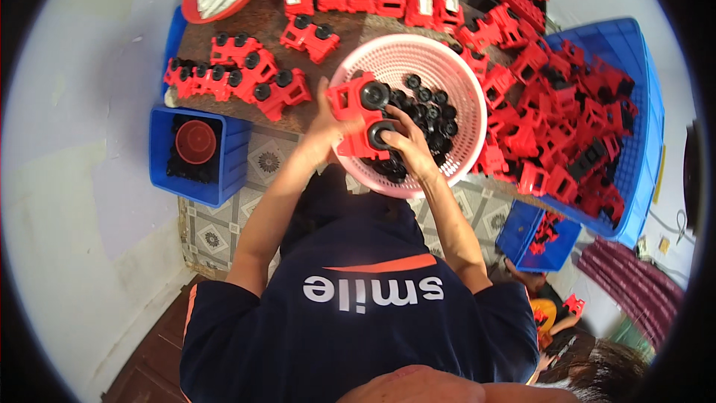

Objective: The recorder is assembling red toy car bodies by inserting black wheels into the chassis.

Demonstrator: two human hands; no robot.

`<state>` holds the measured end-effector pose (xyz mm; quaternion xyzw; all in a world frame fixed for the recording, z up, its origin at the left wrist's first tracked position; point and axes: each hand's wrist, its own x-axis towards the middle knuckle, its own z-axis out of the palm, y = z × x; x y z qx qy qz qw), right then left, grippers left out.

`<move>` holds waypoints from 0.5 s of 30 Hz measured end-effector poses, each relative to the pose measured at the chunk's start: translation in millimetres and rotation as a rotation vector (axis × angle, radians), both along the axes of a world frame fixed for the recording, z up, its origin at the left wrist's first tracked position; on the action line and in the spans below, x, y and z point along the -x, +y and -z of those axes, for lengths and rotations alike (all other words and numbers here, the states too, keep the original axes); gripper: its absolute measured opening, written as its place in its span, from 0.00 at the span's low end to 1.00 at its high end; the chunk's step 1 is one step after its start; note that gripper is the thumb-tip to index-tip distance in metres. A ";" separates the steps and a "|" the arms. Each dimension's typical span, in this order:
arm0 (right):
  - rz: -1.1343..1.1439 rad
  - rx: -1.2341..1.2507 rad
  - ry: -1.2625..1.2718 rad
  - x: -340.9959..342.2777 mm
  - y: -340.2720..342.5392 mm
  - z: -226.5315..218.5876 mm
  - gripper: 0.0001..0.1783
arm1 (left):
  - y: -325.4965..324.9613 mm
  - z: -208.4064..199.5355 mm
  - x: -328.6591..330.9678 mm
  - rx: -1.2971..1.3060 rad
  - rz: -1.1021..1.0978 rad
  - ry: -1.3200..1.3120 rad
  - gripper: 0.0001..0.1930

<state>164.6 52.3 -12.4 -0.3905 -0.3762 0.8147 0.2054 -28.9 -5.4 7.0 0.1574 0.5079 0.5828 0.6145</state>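
Evidently the left hand (325, 127) clasps the red toy vehicle (349, 102) along one side, likely to steady it, while the right hand (410, 145) pinches around its lower black wheel (381, 135). It's held between both hands, over the pink basket (470, 89), probably placed so the loose wheels (432, 112) are reachable.

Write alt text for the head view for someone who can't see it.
A person's left hand holds a red toy vehicle while the right hand touches one of its black wheels, above a pink basket of loose black wheels. More red vehicles lie at left and heap beside a blue crate at right.
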 end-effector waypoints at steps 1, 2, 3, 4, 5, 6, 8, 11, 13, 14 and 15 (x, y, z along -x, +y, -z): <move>0.004 -0.100 -0.013 5.3 -4.1 -0.7 0.42 | -11.9 7.5 -9.9 -0.094 0.066 0.179 0.59; 0.018 -0.194 -0.030 9.9 -9.7 -1.5 0.41 | -19.6 9.5 -17.4 -0.180 0.142 0.354 0.57; 0.068 -0.203 -0.013 16.3 -14.2 -3.7 0.38 | -27.7 11.1 -17.4 -0.181 0.131 0.364 0.57; 0.072 -0.213 -0.035 20.8 -18.4 -6.6 0.36 | -29.1 1.6 -17.8 -0.151 0.075 0.259 0.54; 0.084 -0.188 -0.036 27.7 -19.1 -4.1 0.35 | -27.8 -3.2 -16.7 -0.121 0.024 0.149 0.51; 0.101 -0.164 -0.041 34.6 -19.9 0.4 0.34 | -27.3 1.5 -11.6 -0.128 0.034 0.144 0.51; 0.029 -0.179 -0.093 47.0 -14.1 1.4 0.35 | -24.0 16.7 5.3 -0.042 -0.005 0.116 0.48; 0.064 -0.268 -0.055 53.9 -6.3 18.9 0.38 | -9.1 40.7 53.4 0.068 -0.285 0.251 0.62; 0.091 -0.551 -0.240 29.5 -3.1 27.4 0.34 | 17.3 40.4 95.1 0.221 -0.513 0.463 0.66; 0.196 -0.642 -0.381 19.8 1.5 17.2 0.26 | 17.9 85.8 142.6 0.207 -0.588 0.594 0.66; 0.335 -0.632 -0.491 -3.4 11.5 29.7 0.23 | 35.0 86.6 153.9 0.178 -0.594 0.579 0.65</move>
